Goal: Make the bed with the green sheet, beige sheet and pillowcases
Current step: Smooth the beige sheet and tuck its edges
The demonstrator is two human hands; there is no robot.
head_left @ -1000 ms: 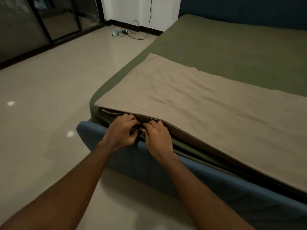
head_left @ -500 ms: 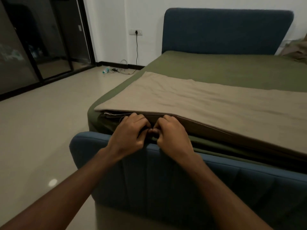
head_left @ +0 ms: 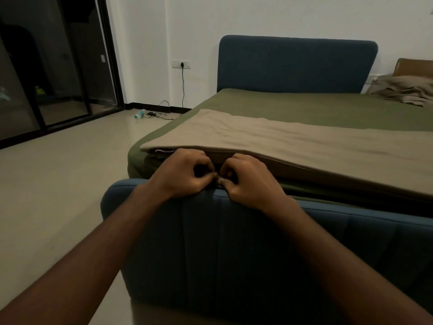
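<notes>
The green sheet [head_left: 304, 106] covers the mattress. A folded beige sheet [head_left: 293, 139] lies across the foot end of the bed. My left hand [head_left: 180, 174] and my right hand [head_left: 248, 177] sit side by side at the sheet's near edge, just above the blue footboard [head_left: 234, 242]. Both hands have their fingers curled and pinch the beige sheet's edge, thumbs almost touching. A pillow in a beige case [head_left: 407, 89] lies at the far right by the headboard [head_left: 295, 64].
Tiled floor [head_left: 58, 184] stretches to the left of the bed. A plastic bottle [head_left: 140, 113] and a charger cable [head_left: 164, 109] lie by the far wall. Dark sliding glass doors [head_left: 46, 78] stand at the left.
The camera has tilted up, so the headboard and wall now show. Both hands stay at the beige sheet's near edge, their fingers curled tighter around it.
</notes>
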